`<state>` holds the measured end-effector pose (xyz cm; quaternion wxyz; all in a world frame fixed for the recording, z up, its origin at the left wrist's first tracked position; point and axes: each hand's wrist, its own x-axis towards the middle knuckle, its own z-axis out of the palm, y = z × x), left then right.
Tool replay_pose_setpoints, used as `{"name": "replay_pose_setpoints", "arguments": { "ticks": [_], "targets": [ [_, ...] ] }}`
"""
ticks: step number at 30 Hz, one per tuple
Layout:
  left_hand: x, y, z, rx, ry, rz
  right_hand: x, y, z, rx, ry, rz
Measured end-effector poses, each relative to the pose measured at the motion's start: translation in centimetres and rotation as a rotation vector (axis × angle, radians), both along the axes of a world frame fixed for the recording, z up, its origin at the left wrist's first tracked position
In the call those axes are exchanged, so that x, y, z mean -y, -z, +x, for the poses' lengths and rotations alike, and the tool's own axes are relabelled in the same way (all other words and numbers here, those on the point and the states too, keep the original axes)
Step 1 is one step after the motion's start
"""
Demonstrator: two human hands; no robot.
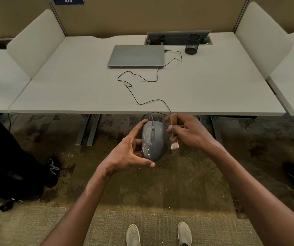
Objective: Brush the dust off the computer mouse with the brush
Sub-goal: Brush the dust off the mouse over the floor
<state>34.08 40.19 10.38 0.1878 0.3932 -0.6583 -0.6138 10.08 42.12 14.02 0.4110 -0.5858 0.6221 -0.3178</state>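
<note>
A dark grey wired computer mouse (156, 139) with pale dust smeared over its left side is held in the air in front of the desk's edge, above the carpet. My left hand (126, 153) grips it from the left and below, fingers at its front and thumb under its rear. My right hand (190, 132) holds a small brush (174, 132) with a wooden handle upright, its pale bristles pointing down just right of the mouse, apart from it. The mouse's black cable (139, 102) runs up over the desk to a closed laptop (136, 55).
The grey desk (213, 89) carries the laptop and a black mesh pen cup (192, 44) by an open cable tray. White dividers stand at both sides. Another person's dark-trousered leg and shoe (53, 171) are on the carpet at left. My own shoes (184, 233) show below.
</note>
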Motion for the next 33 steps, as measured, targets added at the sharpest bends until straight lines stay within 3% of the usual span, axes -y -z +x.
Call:
{"name": "replay_pose_setpoints", "arguments": {
  "ticks": [12,22,33],
  "targets": [
    [0.9,-0.7,-0.5,-0.021,0.063,0.019,0.8,-0.9,-0.2,0.200,-0.067,0.184],
    [1.0,-1.0,-0.3,-0.036,0.106,0.070,0.6,-0.5,-0.7,0.485,-0.035,0.345],
    [-2.3,0.4,-1.8,-0.188,-0.360,-0.103,0.2,-0.1,-0.3,0.755,0.154,0.263]
  ]
}}
